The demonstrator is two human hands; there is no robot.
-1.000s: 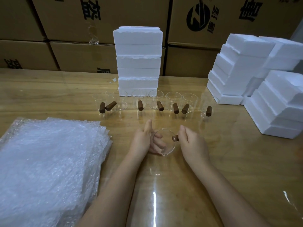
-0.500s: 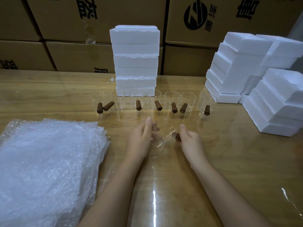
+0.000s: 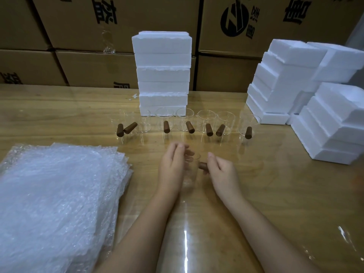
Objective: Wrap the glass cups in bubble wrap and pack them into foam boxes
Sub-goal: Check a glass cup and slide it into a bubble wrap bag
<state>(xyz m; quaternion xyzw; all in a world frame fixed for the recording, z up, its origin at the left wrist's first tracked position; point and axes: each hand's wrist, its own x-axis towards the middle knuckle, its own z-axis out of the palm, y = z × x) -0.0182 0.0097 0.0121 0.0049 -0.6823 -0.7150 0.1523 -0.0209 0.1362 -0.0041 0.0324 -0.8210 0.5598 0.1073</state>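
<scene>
Clear glass cup [image 3: 190, 171] with a brown wooden handle [image 3: 202, 165] is being held low over the wooden bench [image 3: 275, 184] (touching it or not, unclear). Right of the clear bubble wrap sheets [image 3: 59, 194], the left hand [image 3: 172, 166] is curling round its wall; the right hand [image 3: 223, 171] is pinching the handle.

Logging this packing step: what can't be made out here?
Head view:
- Cup: clear glass, outline faint; left hand covers one side.
- Left fingers: motion-blurred, grip unclear.
- Right hand: hides part of the handle.
- Foam boxes: cut by right edge.
- Bubble wrap: cut by left and bottom edges.
</scene>
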